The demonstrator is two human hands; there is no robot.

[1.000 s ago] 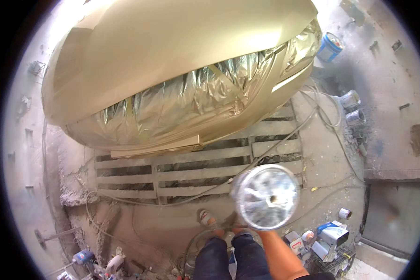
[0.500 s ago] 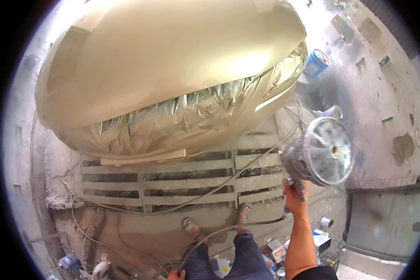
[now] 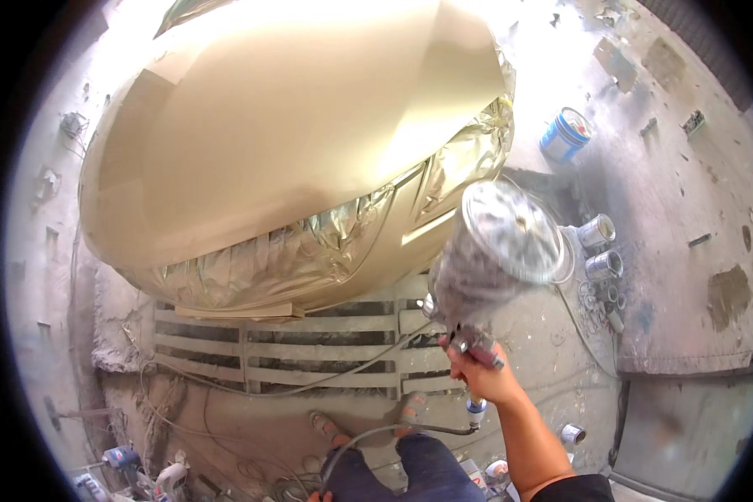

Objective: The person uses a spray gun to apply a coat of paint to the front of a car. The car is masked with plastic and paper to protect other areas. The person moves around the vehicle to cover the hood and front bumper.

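Note:
My right hand [image 3: 492, 378] is wrapped round the handle of a spray gun [image 3: 475, 341]. On top of the gun sits a large, paint-smeared clear cup [image 3: 485, 259] with a round lid, tilted. The cup hides part of the car's bumper behind it. A grey air hose [image 3: 368, 432] runs from a blue and white fitting [image 3: 476, 412] under the gun down to my left hand [image 3: 320, 496]. Only the fingers of that hand show at the lower edge, closed about the hose. Ahead is a car's beige-gold hood [image 3: 293, 125], with crinkled masking film [image 3: 309, 238] below it.
A slatted grating [image 3: 326, 347] lies in the floor before the car. A blue and white bucket [image 3: 566, 135] and several paint cans [image 3: 604, 265] stand along the right. Loose hose [image 3: 309, 386] crosses the grating. Tools [image 3: 121, 457] and containers lie at the lower left.
My right hand has carried the spray gun to the left, and the cup leans differently. The view has shifted, so the car appears further left and more cans show on the right.

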